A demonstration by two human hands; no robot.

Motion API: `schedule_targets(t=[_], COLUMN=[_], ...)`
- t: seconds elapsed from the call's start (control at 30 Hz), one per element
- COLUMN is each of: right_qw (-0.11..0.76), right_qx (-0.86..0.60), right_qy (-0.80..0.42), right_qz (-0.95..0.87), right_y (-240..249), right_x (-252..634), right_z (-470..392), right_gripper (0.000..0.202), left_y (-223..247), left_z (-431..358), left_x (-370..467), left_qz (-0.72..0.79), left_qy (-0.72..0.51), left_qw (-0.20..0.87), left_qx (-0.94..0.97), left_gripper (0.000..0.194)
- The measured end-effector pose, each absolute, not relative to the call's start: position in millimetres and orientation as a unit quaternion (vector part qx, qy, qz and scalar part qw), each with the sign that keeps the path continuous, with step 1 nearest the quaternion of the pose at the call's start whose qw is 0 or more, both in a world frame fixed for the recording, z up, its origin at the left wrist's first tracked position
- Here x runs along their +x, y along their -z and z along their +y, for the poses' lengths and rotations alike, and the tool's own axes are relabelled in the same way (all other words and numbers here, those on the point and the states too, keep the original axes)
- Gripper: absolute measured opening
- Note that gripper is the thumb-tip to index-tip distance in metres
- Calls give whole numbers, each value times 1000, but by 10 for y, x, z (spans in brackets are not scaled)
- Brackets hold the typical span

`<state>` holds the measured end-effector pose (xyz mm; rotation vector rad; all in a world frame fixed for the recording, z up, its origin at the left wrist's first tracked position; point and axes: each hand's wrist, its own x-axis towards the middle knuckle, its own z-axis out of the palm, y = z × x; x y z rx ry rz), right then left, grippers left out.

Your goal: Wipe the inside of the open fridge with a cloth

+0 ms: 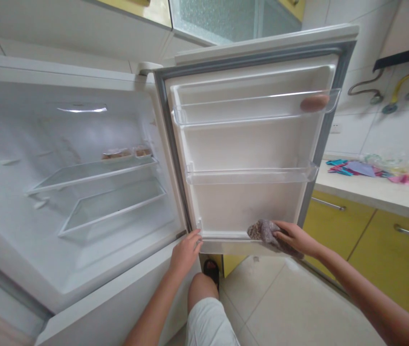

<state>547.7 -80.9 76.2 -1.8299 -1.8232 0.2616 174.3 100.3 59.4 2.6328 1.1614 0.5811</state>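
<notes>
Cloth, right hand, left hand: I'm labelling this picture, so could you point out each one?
Cloth (269,231): head view, on its bunched middle.
Right hand (295,236): head view, on the back of the hand.
Left hand (186,249): head view, on the back of the hand.

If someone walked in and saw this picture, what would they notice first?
Probably the big white fridge door, standing wide open in the middle. Then the right hand, holding a crumpled greyish-brown cloth at the door's bottom shelf, with the left hand at that shelf's other end. Colourful things on the counter at the right might catch the eye too.
</notes>
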Motion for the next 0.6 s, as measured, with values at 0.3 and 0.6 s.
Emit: schedule_targets(t=[0.3, 0.6], right_qw=[129, 76], right_qx=[-680, -574], right_qy=[-61, -115], right_qz=[-719, -807], right_y=[-877, -764], right_x=[4940, 3783], right_z=[120, 1102], right_gripper=[29, 38], left_y=[-592, -613], left_z=[1011, 1054], left_x=[1775, 1744], left_qz=[384, 382], left_qy=[-208, -179], left_qw=[121, 115], left_qx=[892, 899], left_gripper=[25, 23])
